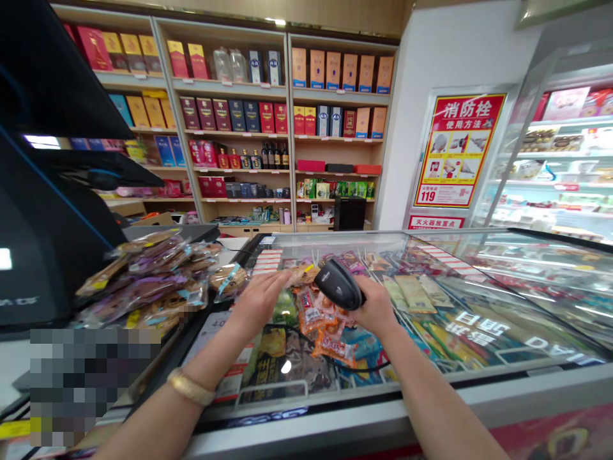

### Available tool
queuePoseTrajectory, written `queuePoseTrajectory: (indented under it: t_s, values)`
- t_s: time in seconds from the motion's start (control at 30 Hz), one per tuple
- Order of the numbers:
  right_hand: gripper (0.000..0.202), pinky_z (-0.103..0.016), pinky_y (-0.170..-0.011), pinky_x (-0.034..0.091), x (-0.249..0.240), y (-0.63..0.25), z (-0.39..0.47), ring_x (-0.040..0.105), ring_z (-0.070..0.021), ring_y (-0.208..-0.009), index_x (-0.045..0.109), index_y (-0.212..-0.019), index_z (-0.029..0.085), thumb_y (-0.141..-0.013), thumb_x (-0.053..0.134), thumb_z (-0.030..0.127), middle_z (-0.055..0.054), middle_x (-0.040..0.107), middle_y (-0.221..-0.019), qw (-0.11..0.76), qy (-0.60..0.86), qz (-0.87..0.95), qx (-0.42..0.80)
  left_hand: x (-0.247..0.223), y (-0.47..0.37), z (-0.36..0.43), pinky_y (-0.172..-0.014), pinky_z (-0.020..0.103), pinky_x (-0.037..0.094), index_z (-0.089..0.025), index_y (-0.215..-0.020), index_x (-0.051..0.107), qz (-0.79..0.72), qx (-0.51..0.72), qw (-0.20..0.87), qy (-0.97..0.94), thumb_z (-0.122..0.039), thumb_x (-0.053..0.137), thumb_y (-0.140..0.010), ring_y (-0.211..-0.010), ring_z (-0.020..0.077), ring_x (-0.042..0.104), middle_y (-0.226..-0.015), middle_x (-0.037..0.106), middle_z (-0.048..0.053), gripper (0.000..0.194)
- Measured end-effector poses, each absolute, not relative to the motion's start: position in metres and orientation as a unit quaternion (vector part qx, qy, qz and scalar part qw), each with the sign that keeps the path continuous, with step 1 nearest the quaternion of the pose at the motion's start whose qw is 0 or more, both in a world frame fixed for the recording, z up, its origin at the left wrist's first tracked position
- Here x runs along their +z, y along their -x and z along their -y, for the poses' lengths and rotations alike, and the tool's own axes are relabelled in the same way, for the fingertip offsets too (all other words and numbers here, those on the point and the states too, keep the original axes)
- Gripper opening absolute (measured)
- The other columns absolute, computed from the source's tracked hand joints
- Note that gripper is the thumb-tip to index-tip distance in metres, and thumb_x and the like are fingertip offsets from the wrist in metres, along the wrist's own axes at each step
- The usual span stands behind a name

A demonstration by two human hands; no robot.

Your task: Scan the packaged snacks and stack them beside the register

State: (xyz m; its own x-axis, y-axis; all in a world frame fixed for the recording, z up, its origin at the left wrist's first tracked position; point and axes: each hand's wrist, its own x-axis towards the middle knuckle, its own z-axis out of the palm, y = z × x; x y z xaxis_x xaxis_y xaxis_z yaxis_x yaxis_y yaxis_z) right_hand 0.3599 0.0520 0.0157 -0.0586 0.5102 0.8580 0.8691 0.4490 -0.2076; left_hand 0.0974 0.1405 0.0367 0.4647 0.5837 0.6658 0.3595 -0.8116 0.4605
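Note:
A black handheld barcode scanner (338, 284) is gripped in my right hand (376, 306), its head pointing left over the glass top of a chest freezer (306, 409). My left hand (258, 300), with a gold-coloured band on the wrist, pinches a clear snack packet (302, 275) with a yellow label, just left of the scanner head. My fingers partly hide this packet. Below the scanner, several orange snack packets (330, 326) lie on the glass. The scanner's black cable (352, 368) loops across the glass around them.
Left of the freezer, many clear snack packets (153, 275) are heaped beside a black checkout monitor (48, 243). One more clear packet (228, 279) lies near the freezer's left edge. Shelves of boxed goods (287, 134) line the back wall. A lit display fridge (565, 147) stands right.

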Motion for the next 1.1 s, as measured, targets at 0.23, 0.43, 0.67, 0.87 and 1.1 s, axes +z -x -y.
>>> queuePoseTrajectory:
  t_s: [0.23, 0.43, 0.67, 0.87, 1.1]
  values:
    - [0.026, -0.028, -0.062, 0.045, 0.014, -0.356, -0.053, 0.064, -0.0202, -0.07, 0.064, -0.091, 0.02, -0.077, 0.067, 0.041, -0.005, 0.069, -0.077, 0.462, 0.473, 0.728, -0.181, 0.014, -0.096, -0.143, -0.1, 0.042, 0.044, -0.025, -0.113, 0.068, -0.288, 0.318, 0.051, -0.902, -0.008, 0.058, -0.071, -0.112, 0.0268, 0.058, -0.12, 0.064, 0.01, 0.046]
    - [0.027, -0.028, -0.06, 0.043, 0.015, -0.357, -0.052, 0.061, -0.0192, -0.066, 0.062, -0.083, 0.021, -0.078, 0.066, 0.047, -0.004, 0.066, -0.073, 0.461, 0.477, 0.729, -0.172, 0.009, -0.096, -0.135, -0.105, 0.041, 0.041, -0.017, -0.147, 0.035, -0.425, 0.209, 0.05, -0.879, -0.022, 0.065, -0.073, -0.127, 0.0309, 0.049, -0.143, 0.043, 0.019, 0.08]
    - [0.023, -0.027, -0.06, 0.043, 0.015, -0.358, -0.052, 0.061, -0.0189, -0.066, 0.064, -0.088, 0.02, -0.078, 0.064, 0.04, -0.005, 0.068, -0.076, 0.453, 0.467, 0.738, -0.178, 0.019, -0.09, -0.138, -0.095, 0.035, 0.047, -0.024, -0.133, 0.056, -0.469, 0.203, 0.04, -0.859, -0.009, 0.049, -0.076, -0.108, 0.0237, 0.062, -0.124, 0.061, 0.01, 0.059]
    - [0.023, -0.027, -0.057, 0.042, 0.014, -0.359, -0.052, 0.06, -0.0184, -0.063, 0.063, -0.086, 0.02, -0.077, 0.064, 0.041, -0.005, 0.067, -0.073, 0.451, 0.472, 0.735, -0.185, 0.02, -0.086, -0.145, -0.083, 0.041, 0.054, -0.015, -0.109, 0.069, -0.454, 0.401, 0.288, -0.742, -0.03, 0.059, -0.074, -0.086, 0.0241, 0.067, -0.1, 0.071, 0.009, 0.04]
    - [0.023, -0.027, -0.059, 0.043, 0.014, -0.36, -0.052, 0.062, -0.019, -0.066, 0.064, -0.089, 0.02, -0.077, 0.063, 0.039, -0.005, 0.068, -0.076, 0.446, 0.47, 0.74, -0.182, 0.032, -0.083, -0.14, -0.099, 0.044, 0.047, -0.012, -0.1, 0.073, -0.323, 0.545, 0.462, -0.621, -0.03, 0.062, -0.069, -0.114, 0.0285, 0.059, -0.115, 0.069, 0.013, 0.038]
